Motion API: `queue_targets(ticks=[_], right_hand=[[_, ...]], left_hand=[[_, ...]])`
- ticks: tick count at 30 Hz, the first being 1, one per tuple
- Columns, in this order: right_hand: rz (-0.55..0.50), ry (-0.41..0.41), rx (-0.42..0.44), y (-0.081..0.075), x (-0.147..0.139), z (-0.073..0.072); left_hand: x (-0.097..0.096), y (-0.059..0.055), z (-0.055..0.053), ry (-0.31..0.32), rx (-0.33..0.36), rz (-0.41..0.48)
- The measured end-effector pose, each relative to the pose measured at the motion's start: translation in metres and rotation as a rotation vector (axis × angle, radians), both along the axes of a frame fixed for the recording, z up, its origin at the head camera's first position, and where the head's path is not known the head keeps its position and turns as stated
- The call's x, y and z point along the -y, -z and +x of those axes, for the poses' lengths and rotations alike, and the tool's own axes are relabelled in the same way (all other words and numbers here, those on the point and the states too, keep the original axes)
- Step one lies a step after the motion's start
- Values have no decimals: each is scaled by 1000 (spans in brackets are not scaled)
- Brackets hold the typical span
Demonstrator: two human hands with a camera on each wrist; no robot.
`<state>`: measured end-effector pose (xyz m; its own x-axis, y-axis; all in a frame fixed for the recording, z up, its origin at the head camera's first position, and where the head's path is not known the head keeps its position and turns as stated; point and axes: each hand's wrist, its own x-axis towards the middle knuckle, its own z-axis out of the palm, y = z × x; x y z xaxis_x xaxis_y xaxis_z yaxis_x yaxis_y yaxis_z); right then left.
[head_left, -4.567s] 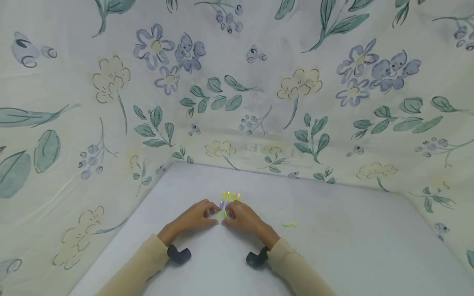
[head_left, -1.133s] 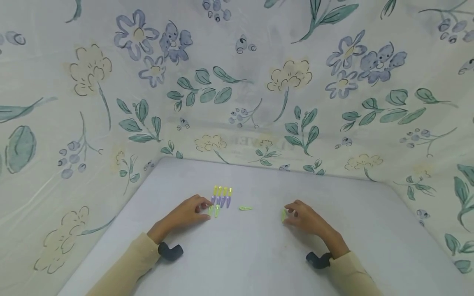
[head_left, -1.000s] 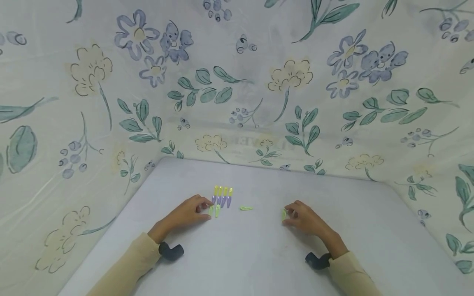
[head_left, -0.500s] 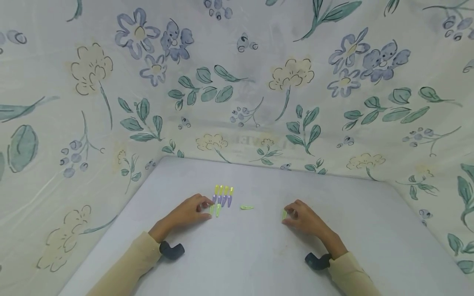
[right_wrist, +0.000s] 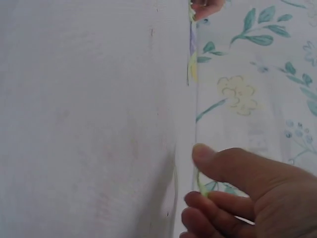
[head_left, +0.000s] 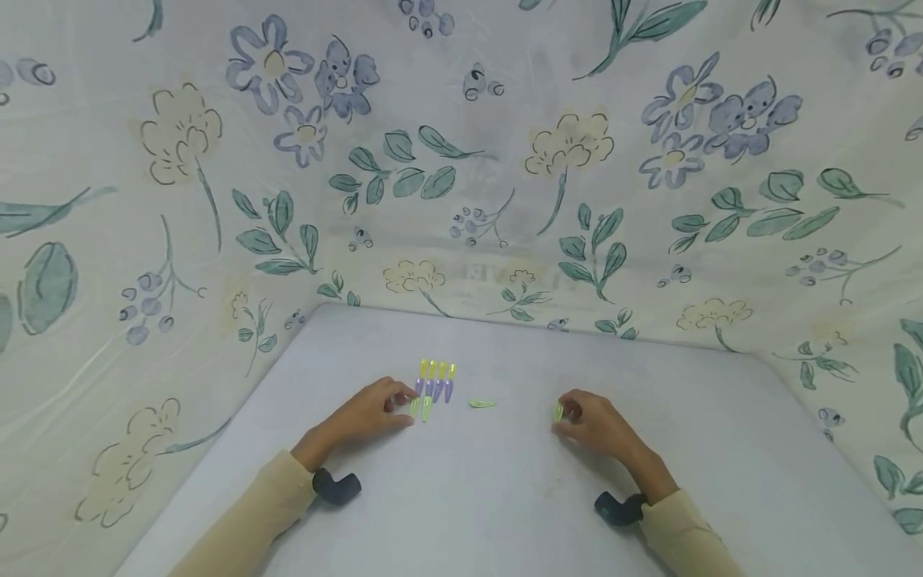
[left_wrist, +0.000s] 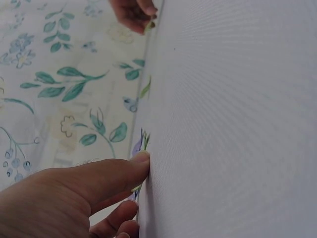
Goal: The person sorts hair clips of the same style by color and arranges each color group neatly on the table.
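Snap hair clips lie in rows on the white table: yellow clips [head_left: 437,369] at the back, purple clips [head_left: 439,390] below them, and a light green clip [head_left: 427,409] in front. My left hand [head_left: 371,413] holds the leftmost green clip [head_left: 414,407] between thumb and fingers at the table. Off to the right, my right hand [head_left: 594,423] pinches another green clip [head_left: 558,413]; the right wrist view shows this clip [right_wrist: 202,184] between thumb and index finger, just off the surface. One more green clip [head_left: 481,404] lies sideways between the hands.
The white tabletop [head_left: 461,497] spreads out around both hands. Floral-patterned sheeting [head_left: 497,184] rises behind the table and along its left side. Dark curved wrist mounts [head_left: 336,487] stick out from both sleeves.
Since the oldest frame my right hand has left the rows, moved right and taken up a green clip; lately it has lifted slightly. My left hand stays at the leftmost green clip.
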<state>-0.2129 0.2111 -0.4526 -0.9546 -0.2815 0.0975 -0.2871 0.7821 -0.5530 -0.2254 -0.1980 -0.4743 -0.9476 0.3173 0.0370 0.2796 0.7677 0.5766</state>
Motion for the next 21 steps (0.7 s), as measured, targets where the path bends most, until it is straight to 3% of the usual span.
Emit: queue_targets(ticks=[7,21], right_hand=[[-28,-47,-100,-6,9,4],[-74,-138,-196,-18,47,4]], left_hand=[[-1,-1,0,3,-2,1],[-2,-3,1,-3,-3,6]])
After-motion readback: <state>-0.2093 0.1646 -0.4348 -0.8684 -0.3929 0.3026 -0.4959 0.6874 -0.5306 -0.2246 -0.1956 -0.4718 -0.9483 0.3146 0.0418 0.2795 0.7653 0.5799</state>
